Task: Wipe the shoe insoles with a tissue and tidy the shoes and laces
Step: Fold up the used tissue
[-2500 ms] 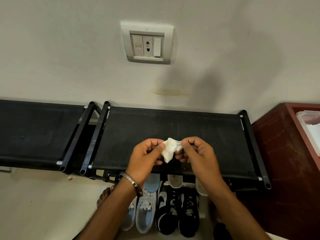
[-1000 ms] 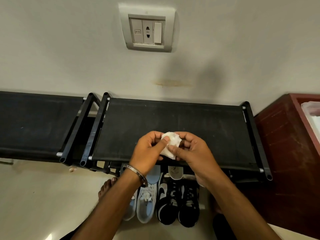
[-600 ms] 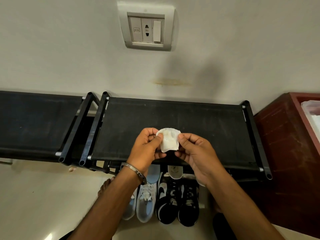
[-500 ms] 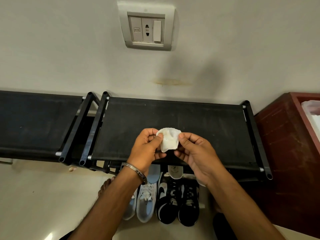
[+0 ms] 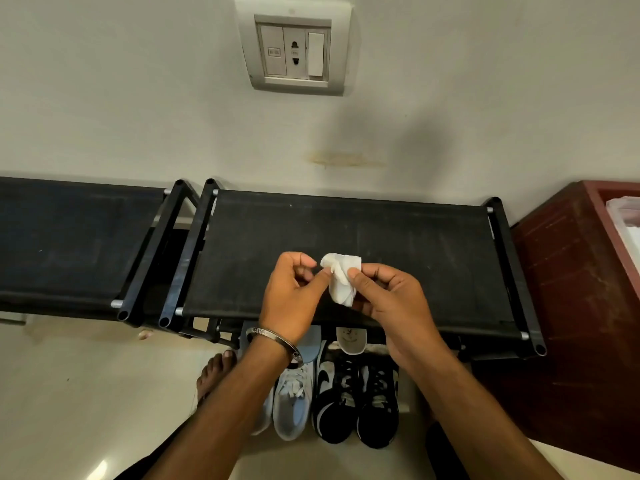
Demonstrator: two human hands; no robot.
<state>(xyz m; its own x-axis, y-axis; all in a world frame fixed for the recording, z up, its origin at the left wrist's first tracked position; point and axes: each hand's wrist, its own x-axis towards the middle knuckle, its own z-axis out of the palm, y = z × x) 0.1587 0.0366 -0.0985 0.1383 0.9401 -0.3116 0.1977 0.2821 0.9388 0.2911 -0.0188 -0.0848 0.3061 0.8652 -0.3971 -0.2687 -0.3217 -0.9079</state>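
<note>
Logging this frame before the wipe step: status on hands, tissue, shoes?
Right hand pinches the tissue; left hand touches its edge. Tissue held above the rack. Shoes on the floor, untouched. Nothing in the way.

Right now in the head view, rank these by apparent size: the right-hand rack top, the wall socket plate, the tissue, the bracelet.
1. right-hand rack top
2. wall socket plate
3. and 4. unsure: tissue and bracelet look similar, and both sit nearer the camera.
</note>
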